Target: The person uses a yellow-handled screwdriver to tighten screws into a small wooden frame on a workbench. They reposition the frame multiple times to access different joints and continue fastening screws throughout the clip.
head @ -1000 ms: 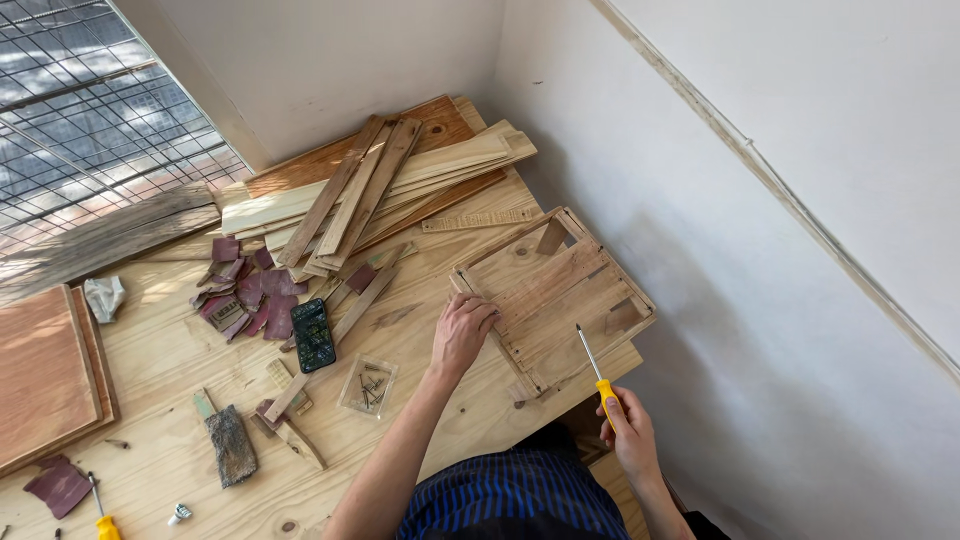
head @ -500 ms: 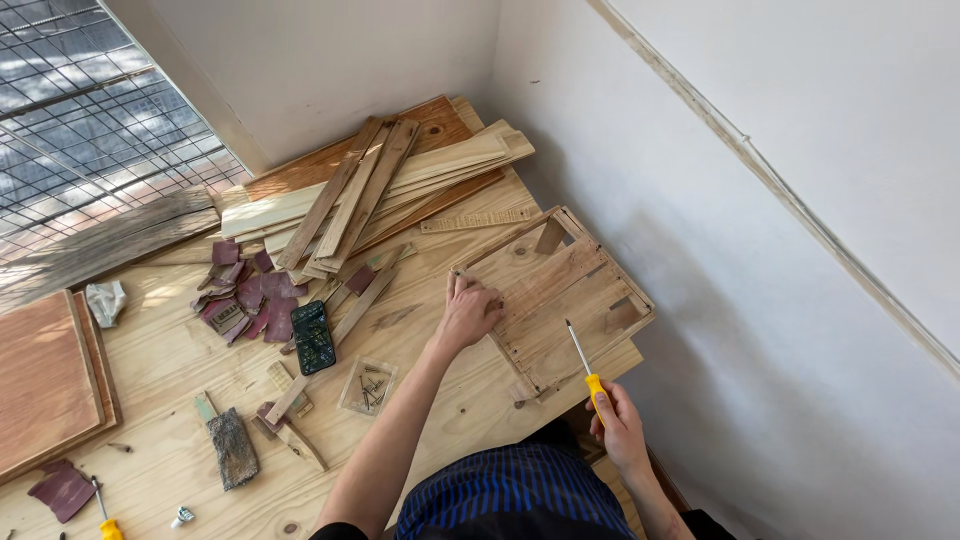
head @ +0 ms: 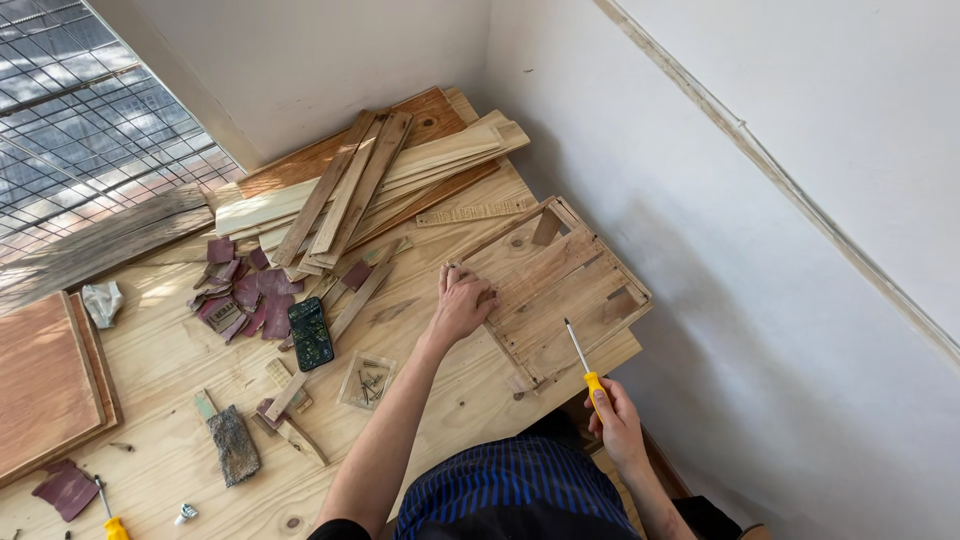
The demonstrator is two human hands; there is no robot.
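Head view, looking down: my left hand (head: 465,300) lies palm-down, fingers curled, on the near-left corner of a shallow wooden frame (head: 560,290), a rough slatted panel of pale knotty boards right of centre in the frame, tight against the white wall (head: 720,250). My left forearm reaches up from the bottom centre, bare and nearly straight. My right hand (head: 615,415) sits lower right, off the edge of the surface, closed around the yellow handle of a screwdriver (head: 583,360); its thin steel shaft slants up-left, with the tip over the panel's lower slats. I cannot tell whether the tip touches the wood.

Across the plywood surface (head: 170,360), grainy and light, a fan of long thin wooden strips (head: 370,180) lies at upper centre. Reddish-brown sandpaper scraps (head: 240,295) are scattered at centre left, beside a dark glossy phone (head: 311,333). A small clear packet of nails (head: 367,380) lies below it. A second yellow-handled screwdriver (head: 110,515) rests at the lower left corner, near a flat brown board (head: 45,385).
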